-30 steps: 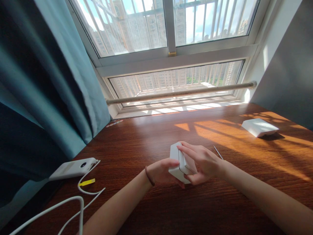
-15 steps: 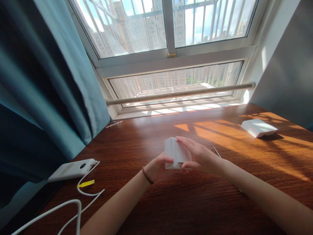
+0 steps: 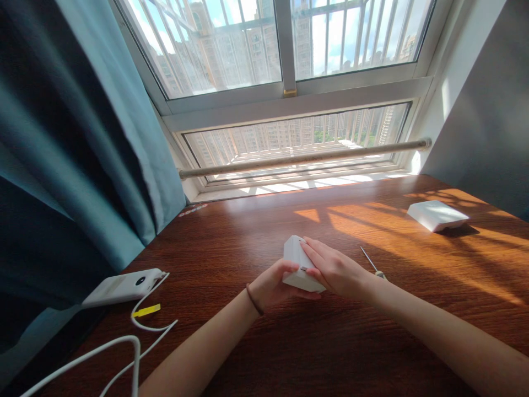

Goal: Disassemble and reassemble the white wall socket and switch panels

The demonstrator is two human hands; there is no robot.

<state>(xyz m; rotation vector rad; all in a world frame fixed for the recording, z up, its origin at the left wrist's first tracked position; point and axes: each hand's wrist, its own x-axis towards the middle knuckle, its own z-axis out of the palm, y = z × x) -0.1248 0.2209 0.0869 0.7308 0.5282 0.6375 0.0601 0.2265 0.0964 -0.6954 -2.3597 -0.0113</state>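
Note:
A small white box-like casing point(image 3: 292, 252) is held between both hands above the middle of the wooden table. My left hand point(image 3: 275, 284) grips its near left side, thumb on the front face and fingers underneath. My right hand point(image 3: 334, 267) wraps over the right side, its fingers lying across the top and covering much of that face. A narrow seam runs along the casing. Just beyond my right forearm lies a screwdriver point(image 3: 374, 266), its thin metal shaft in sight and most of its handle hidden by the arm.
Another white casing point(image 3: 436, 215) rests at the right of the table point(image 3: 231, 231). On the left are a white power bank point(image 3: 124, 286), a white cable point(image 3: 134, 347) and a yellow tag point(image 3: 147, 310). A blue curtain point(image 3: 136, 165) hangs beside the window.
The white casing has been tilted and shifted slightly right and down. My right fingers have closed further over it, and more of the screwdriver shows past my forearm.

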